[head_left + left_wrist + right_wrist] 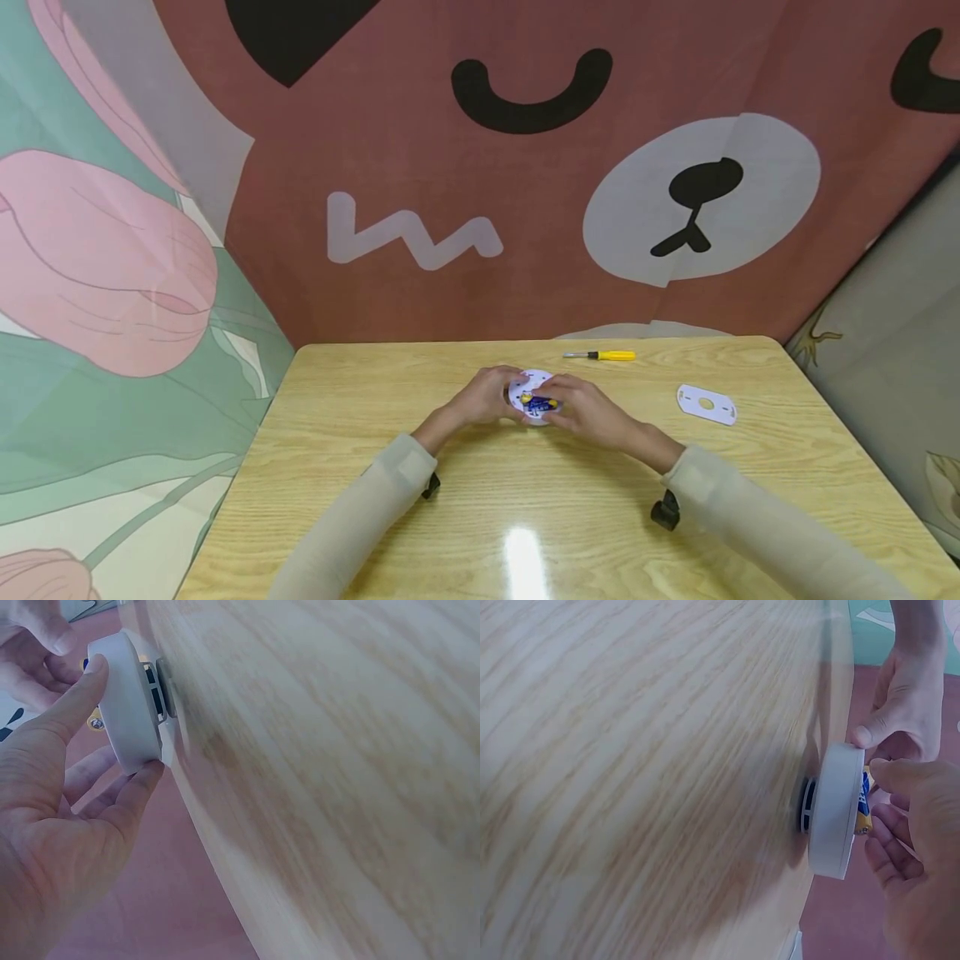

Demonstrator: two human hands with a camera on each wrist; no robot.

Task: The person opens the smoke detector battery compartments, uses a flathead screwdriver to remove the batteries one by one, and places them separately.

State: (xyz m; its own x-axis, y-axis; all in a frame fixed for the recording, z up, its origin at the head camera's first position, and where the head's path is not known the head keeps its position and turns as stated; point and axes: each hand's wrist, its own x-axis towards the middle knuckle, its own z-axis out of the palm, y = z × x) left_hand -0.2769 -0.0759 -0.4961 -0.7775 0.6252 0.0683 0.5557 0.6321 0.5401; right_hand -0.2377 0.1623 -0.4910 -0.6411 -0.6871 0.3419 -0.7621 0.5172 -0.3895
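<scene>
A round white smoke alarm (531, 377) lies face down on the wooden table, its flat back turned up. My left hand (486, 397) grips its rim, with the thumb (94, 671) along the side and the fingers at the opposite edge in the left wrist view. A blue and yellow battery (537, 405) lies at the back of the alarm; it juts out above the white body (836, 814) in the right wrist view. My right hand (592, 412) pinches the battery between thumb and fingers, which partly cover it. The alarm's dark slotted vent (154, 690) faces the tabletop.
A screwdriver (617, 356) with a yellow handle lies near the back edge of the table (360, 517). To the right lies a flat white mounting plate (688, 403) with a round central hole. A printed cloth (412, 292) hangs behind the table.
</scene>
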